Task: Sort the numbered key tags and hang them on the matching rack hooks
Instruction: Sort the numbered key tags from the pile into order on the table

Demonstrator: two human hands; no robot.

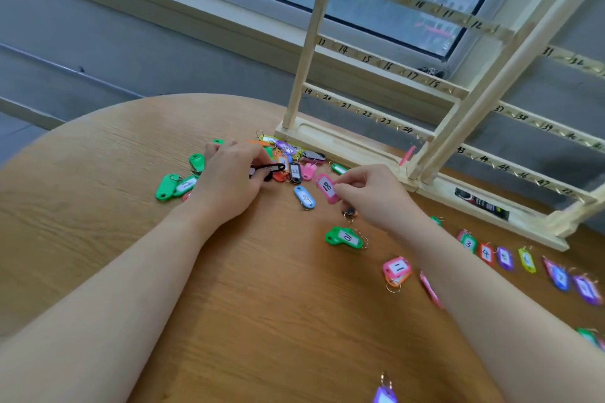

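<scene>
The round, wood-grain desk (137, 239) carries everything, and along its far right edge stands the tall pale wooden rack (376, 154) with rows of small brass hooks numbered in black ink, its hooks bare where they can be seen. Near the desk's far edge, just in front of the rack's base, lies the unsorted heap of coloured plastic key tags (288, 157), green, orange, purple, pink and black among them. Toward the right edge a sorted row of tags (523, 265) runs in order, a 3 and a 4 readable at its start, the rest blurred. The left hand (229, 183) rests at the heap with fingers curled round a black plastic tag (266, 169). The right hand (373, 193) pinches the pink plastic tag marked 18 (326, 188) by its lower end between thumb and fingertips, lifted a little off the desk near the middle. A green tag marked 10 (343, 236) and a pink tag marked 11 (396, 268) lie apart, nearer the person. These tags look light, stiff and smooth, so a gentle pinch on the flat body should suffice, leaving the thin metal split ring free to drop over the hook; the ring probably swings loosely and may need steadying.
</scene>
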